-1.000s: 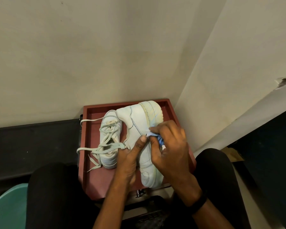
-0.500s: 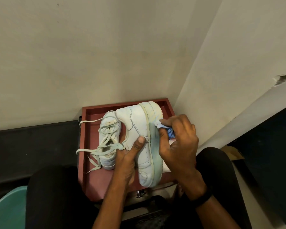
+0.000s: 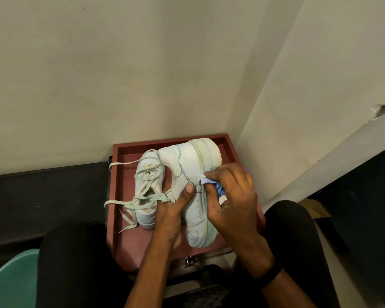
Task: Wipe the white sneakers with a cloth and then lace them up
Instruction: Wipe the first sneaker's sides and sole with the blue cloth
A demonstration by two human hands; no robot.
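The white sneaker [image 3: 192,172] lies tipped on its side in the red tray [image 3: 140,247], sole turned to the right. The left hand [image 3: 171,216] grips it, thumb pressed on the upper. The right hand [image 3: 231,196] pinches a bunched blue cloth [image 3: 213,184] against the sneaker's side at the sole edge. Just beside it to the left lies the second sneaker [image 3: 149,174], its loose laces [image 3: 140,198] spilling over the tray's left rim. A teal basin [image 3: 9,278] sits lower left.

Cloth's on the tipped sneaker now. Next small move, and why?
Probably drag the cloth along the sole toward the heel: the right hand pinches it against the sneaker there, the left hand grips the sneaker, and the sole looks yellowed.
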